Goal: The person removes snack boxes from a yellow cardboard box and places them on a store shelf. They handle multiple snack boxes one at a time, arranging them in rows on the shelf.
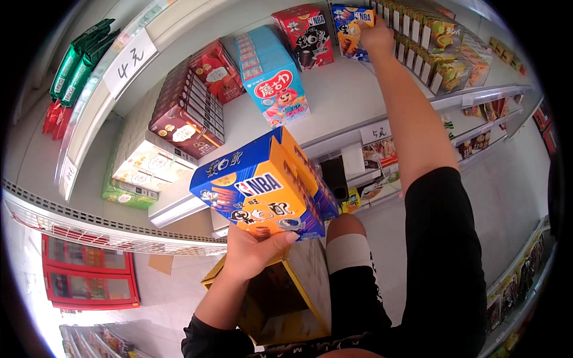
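Note:
My left hand (250,255) grips blue-and-orange snack boxes (268,197) from below, its thumb across the lower front. At least two boxes seem to be stacked one behind the other there. Reaching to the back of the shelf (331,98), my right hand (379,40) has its fingers on a matching blue-and-orange box (349,33) that stands upright. A red-and-black snack box (306,38) is just left of that one. Below my left hand, an open yellow cardboard carton (286,304) sits by my knee, its inside dark.
Light-blue cartons (275,85), brown boxes (188,121) and white boxes (154,161) line the shelf's left part. Green-brown boxes (429,40) fill its right end. Handwritten price cards (130,62) mark the shelf edges. A red glass-door cooler (91,273) stands beyond, at lower left.

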The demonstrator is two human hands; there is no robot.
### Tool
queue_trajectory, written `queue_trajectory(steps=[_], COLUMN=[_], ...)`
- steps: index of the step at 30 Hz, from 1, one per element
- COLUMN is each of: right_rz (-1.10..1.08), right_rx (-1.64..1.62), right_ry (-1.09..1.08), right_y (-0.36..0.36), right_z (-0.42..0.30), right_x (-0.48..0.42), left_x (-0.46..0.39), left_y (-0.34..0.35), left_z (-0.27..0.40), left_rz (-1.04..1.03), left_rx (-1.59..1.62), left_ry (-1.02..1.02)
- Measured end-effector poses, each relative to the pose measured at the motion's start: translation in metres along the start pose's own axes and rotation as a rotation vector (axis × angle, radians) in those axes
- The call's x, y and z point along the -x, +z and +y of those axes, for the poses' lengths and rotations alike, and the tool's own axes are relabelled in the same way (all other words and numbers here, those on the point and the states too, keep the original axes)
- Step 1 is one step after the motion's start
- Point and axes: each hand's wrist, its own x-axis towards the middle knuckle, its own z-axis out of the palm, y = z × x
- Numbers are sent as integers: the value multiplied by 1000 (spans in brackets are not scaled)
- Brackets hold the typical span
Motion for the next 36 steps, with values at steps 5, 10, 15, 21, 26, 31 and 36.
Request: queue_trajectory(steps=[5, 10, 15, 21, 26, 31, 36], right_rz=[-30, -56, -142, -548, -450, -668, -737], right_rx=[116, 193, -26, 5, -93, -3, 112], right_ry=[-40, 4, 137, -122, -255, -237, -272], right_y=[28, 40, 37, 21, 24, 16, 11], right_z=[13, 18, 25, -21, -5, -16, -23], right_x=[0, 24, 20, 48, 49, 46, 50], left_x=[-2, 6, 8, 16, 11, 13, 13], left_y=[-3, -6, -3, -9, -11, -10, -9], left_z=[2, 4, 8, 5, 2, 1, 2], left_rz=[62, 69, 44, -8, -90, -62, -63], left_rx=[96, 52, 69, 30, 1, 51, 13], left_ry=[-68, -111, -123, -137, -124, -143, -153])
